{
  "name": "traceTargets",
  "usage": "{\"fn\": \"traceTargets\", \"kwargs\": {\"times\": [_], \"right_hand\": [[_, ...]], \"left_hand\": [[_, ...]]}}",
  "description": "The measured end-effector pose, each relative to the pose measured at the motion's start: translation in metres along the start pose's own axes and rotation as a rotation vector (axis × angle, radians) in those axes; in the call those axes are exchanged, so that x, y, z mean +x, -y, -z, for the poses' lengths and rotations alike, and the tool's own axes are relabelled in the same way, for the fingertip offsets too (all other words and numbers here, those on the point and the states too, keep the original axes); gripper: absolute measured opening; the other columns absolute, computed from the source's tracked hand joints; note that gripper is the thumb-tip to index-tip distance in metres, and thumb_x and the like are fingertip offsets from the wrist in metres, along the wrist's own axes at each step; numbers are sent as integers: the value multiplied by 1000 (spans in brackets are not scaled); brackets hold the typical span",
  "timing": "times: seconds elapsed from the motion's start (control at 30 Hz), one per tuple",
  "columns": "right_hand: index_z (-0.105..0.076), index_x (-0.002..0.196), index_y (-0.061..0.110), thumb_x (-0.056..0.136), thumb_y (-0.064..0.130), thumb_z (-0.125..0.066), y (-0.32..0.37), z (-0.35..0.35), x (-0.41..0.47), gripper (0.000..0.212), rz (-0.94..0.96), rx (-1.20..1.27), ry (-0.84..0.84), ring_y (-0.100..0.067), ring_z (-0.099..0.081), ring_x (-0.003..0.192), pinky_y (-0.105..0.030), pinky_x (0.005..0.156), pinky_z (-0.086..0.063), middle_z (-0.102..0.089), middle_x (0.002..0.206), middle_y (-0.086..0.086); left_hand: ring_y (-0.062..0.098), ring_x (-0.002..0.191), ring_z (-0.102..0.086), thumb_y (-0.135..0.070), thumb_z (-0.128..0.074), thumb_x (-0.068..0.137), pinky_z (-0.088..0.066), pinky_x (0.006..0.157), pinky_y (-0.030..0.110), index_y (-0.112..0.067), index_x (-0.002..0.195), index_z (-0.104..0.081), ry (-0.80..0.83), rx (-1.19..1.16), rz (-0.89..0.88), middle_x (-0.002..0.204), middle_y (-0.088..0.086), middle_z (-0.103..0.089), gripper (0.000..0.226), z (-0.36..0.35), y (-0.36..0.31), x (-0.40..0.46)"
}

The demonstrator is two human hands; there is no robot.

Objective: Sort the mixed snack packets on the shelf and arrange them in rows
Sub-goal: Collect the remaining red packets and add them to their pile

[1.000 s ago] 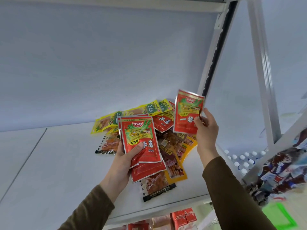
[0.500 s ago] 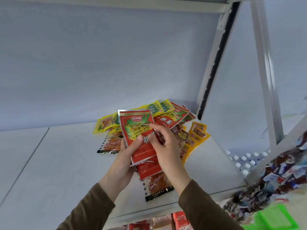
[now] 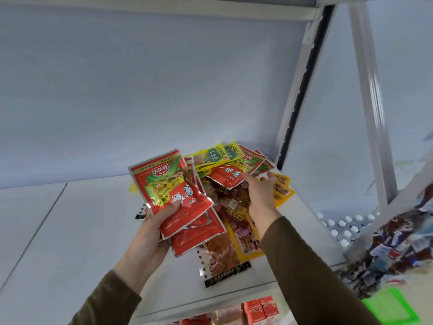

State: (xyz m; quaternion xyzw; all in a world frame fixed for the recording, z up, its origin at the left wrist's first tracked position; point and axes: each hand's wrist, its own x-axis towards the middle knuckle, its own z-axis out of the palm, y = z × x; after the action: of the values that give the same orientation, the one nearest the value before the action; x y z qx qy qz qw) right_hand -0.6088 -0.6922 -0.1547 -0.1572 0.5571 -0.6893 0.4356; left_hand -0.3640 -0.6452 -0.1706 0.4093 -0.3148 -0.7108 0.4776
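1. At centre frame, the left hand (image 3: 154, 228) clutches a fanned stack of red packets (image 3: 173, 191), thumb across the front, raised just above the white shelf (image 3: 70, 231).
2. Right of it, the right hand (image 3: 260, 195) reaches into the mixed pile (image 3: 234, 207) with fingers straight and relaxed, gripping nothing; its fingertips (image 3: 247, 177) sit at the lower edge of a loose red packet (image 3: 230, 175) lying on top at the back.
3. To my eye, the step in hand is gathering every red packet before laying a row.
4. Done well, it means pinching that loose packet by its free corner and lifting it clear, so the yellow-green packets (image 3: 218, 154) behind it and the orange ones (image 3: 282, 187) underneath are not dragged along.
5. Keeping the held stack squared, faces one way, should make the row easier to set down on the bare shelf toward the left of the frame.
6. Those red packets are glossy foil sachets with silver crimped edges, green onion artwork and white characters; they look slippery and flat.
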Motion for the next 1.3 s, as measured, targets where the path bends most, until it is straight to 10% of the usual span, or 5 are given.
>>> {"fn": "traceTargets", "kwargs": {"times": [0.1, 0.4, 0.73, 1.07, 1.3], "right_hand": [[-22, 149, 25, 83, 13, -83, 6, -10, 23, 90, -83, 52, -99, -26, -69, 105, -50, 95, -57, -62, 124, -11], [-70, 97, 13, 92, 16, -73, 8, -29, 59, 6, 35, -91, -79, -22, -75, 82, -29, 65, -56, -77, 99, -7], [-69, 104, 21, 99, 40, -61, 84, 7, 54, 20, 514, -14, -142, -12, -77, 83, -40, 79, -63, -78, 95, 6], [-67, 121, 15, 98, 33, -66, 57, -28, -33, 29, 20, -92, 626, -32, -76, 85, -41, 72, -62, -77, 104, -15], [-62, 122, 19, 103, 27, -57, 6, -56, -46, 21, 326, -459, 670, -15, -73, 98, -28, 81, -59, -75, 108, 2]], "left_hand": [[29, 97, -77, -35, -79, 76, -63, 67, 40, -26, 130, -59, -2, -7, 2, 112, 6, -78, 59, 1, 2, -1], [30, 99, -77, -34, -80, 78, -64, 68, 40, -27, 133, -57, 13, -11, 13, 114, 7, -77, 59, 0, 6, 3], [31, 101, -76, -34, -81, 78, -63, 72, 41, -29, 132, -57, 36, 24, 8, 116, 6, -77, 59, 1, 9, 10], [32, 106, -74, -29, -84, 79, -58, 87, 48, -25, 136, -55, 65, 64, -18, 121, 9, -75, 64, -9, -1, 4], [35, 117, -70, -83, -65, 74, -57, 93, 51, -27, 129, -70, 16, 42, -5, 129, 11, -71, 78, -5, -15, -17]]}}
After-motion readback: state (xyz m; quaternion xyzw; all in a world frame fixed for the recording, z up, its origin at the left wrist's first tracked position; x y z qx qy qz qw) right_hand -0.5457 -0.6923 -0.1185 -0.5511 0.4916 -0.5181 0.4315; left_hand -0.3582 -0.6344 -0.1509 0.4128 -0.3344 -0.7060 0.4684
